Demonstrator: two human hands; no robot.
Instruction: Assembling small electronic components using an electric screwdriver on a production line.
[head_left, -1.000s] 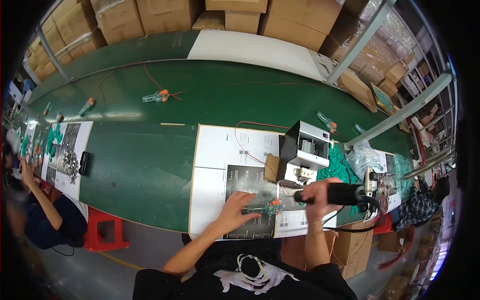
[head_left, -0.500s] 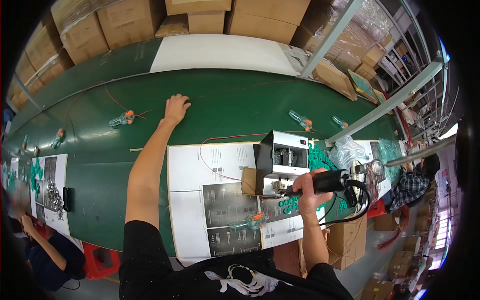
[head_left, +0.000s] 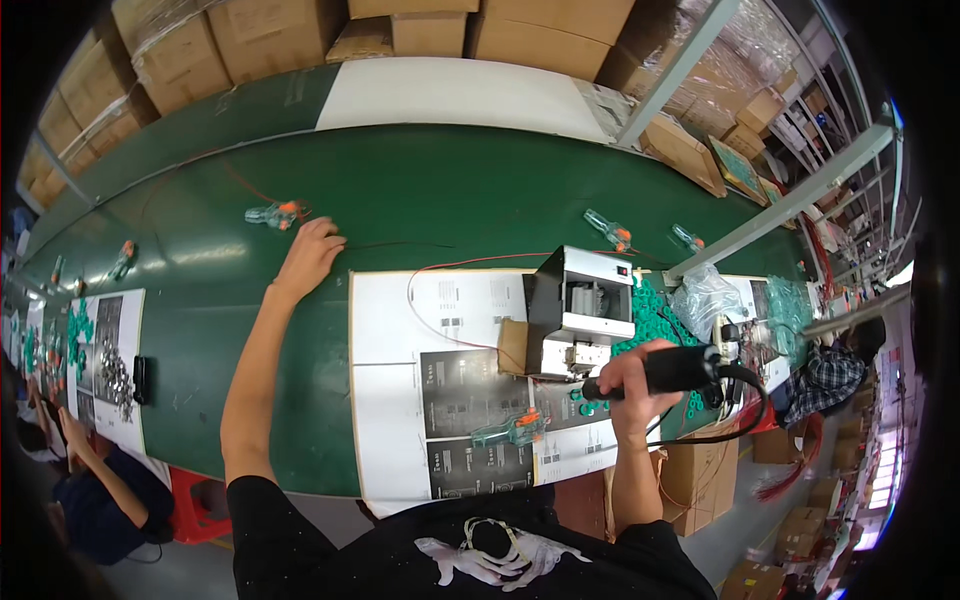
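My left hand (head_left: 310, 257) reaches over the green table, its fingers slightly bent and apart. Just beyond its fingertips, to the left, lies a clear teal plastic part with an orange piece (head_left: 275, 214), trailing a thin red wire. At the right, my right hand (head_left: 640, 387) is wrapped round a black corded electric screwdriver (head_left: 683, 370), which points left. Its tip is by the front of a black-and-white screw feeder (head_left: 583, 305). A similar clear part with an orange end (head_left: 510, 429) lies on the printed sheets (head_left: 385, 400) in front of me.
Green rings (head_left: 655, 318) are heaped beside the feeder, with plastic bags (head_left: 706, 302) to the right. More clear-and-orange parts (head_left: 608, 230) lie farther back. A metal post (head_left: 790, 200) slants over the right side. Cartons (head_left: 270, 45) line the back; a co-worker (head_left: 112, 500) sits at left.
My left hand has moved left and nearer to me, close to the clear part. My right hand, still on the screwdriver, has drawn slightly back from the feeder. The view has shifted a little.
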